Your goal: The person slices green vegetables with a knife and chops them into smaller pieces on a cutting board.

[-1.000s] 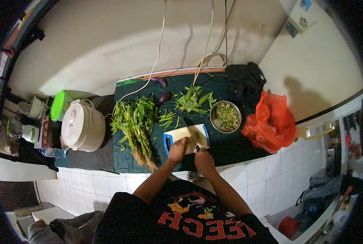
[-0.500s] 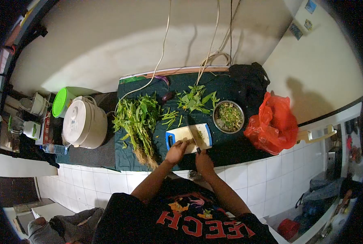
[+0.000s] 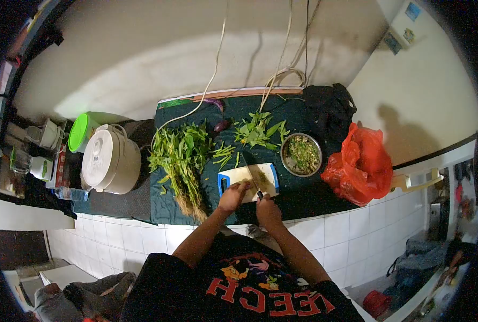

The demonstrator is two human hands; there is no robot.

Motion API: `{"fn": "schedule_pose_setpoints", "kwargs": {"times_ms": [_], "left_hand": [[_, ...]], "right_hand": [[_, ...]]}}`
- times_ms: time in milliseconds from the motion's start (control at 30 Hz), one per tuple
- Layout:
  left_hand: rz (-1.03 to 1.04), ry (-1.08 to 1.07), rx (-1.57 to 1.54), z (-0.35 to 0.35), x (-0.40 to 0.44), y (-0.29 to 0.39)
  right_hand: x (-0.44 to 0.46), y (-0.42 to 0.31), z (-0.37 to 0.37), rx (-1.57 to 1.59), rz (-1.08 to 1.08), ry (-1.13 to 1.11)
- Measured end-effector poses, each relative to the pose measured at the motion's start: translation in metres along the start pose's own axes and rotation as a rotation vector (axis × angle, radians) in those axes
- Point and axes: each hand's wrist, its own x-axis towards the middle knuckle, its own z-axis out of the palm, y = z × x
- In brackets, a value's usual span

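Observation:
My right hand [image 3: 269, 211] is wrapped round the dark handle of a knife [image 3: 252, 176], whose blade slants over a white cutting board [image 3: 271, 186] with blue ends. At the board's left part, my left hand [image 3: 232, 197] has its fingers pressed together near the blade; what they hold is too small to make out. Small green bits lie right of the blade. Cut green stems [image 3: 224, 155] and loose leaves [image 3: 255, 130] lie behind the board. A metal bowl [image 3: 301, 155] of chopped greens stands to its right, and a leafy bunch with roots [image 3: 181, 161] to its left.
A red plastic bag [image 3: 361, 163] sits at the table's right end. On the left stand a white rice cooker [image 3: 110, 159] and a green-lidded container [image 3: 80, 132]. Purple eggplants [image 3: 222, 125] lie near the back edge. White cables [image 3: 216, 64] hang down the wall.
The view has shifted slightly, so the table appears a little farther right than at first. The knife handle has tilted a little; both hands stay at the board.

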Motion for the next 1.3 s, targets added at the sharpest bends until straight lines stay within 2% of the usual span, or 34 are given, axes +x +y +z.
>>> {"fn": "schedule_pose_setpoints", "kwargs": {"times_ms": [67,133,233,300,400,467,600,700,767,800,900,1000,1100,1167,1233,1300], "left_hand": [[0.089,0.098,-0.046,0.002,0.001,0.000],[0.098,0.100,-0.013,0.006,0.001,-0.005],[0.110,0.073,0.019,0.009,0.000,-0.008],[0.118,0.049,0.025,0.006,0.002,-0.006],[0.100,0.038,-0.011,0.003,0.004,-0.005],[0.131,0.129,-0.049,0.010,0.003,-0.010],[0.027,0.027,-0.054,0.006,0.003,-0.005],[0.029,0.044,-0.121,0.005,0.007,-0.004],[0.030,0.119,-0.400,0.009,0.009,-0.007],[0.032,0.119,-0.399,0.010,0.011,-0.008],[0.008,0.162,-0.263,0.009,0.009,-0.009],[-0.146,0.142,-0.184,-0.002,0.013,-0.002],[-0.161,0.263,-0.122,0.000,0.017,-0.004],[-0.187,0.242,-0.066,0.003,0.021,-0.009],[-0.350,0.194,0.103,-0.013,0.018,0.009],[-0.364,0.250,0.149,-0.005,0.019,0.002]], "right_hand": [[-0.001,-0.001,-0.003,-0.004,-0.021,0.015],[-0.005,0.001,0.003,-0.011,-0.041,0.017],[-0.008,0.007,0.012,-0.034,0.083,-0.026],[-0.003,0.004,0.007,0.062,-0.043,0.069],[-0.001,-0.009,-0.011,-0.023,-0.055,-0.013],[-0.003,-0.008,-0.008,-0.025,-0.029,-0.009],[-0.007,0.006,0.014,-0.064,-0.001,0.027],[-0.002,0.000,0.005,-0.031,-0.005,0.014],[-0.004,-0.007,-0.007,-0.045,-0.021,0.002],[-0.004,-0.009,-0.009,-0.062,-0.042,-0.016],[-0.009,-0.005,0.003,-0.038,0.031,-0.018],[-0.009,0.002,0.010,-0.045,0.045,-0.051],[0.002,-0.002,0.004,-0.017,-0.038,-0.031],[0.003,-0.007,-0.003,0.006,-0.035,-0.011],[-0.001,-0.009,0.000,0.026,-0.035,-0.009],[-0.006,-0.006,0.008,0.042,0.020,-0.011]]}}
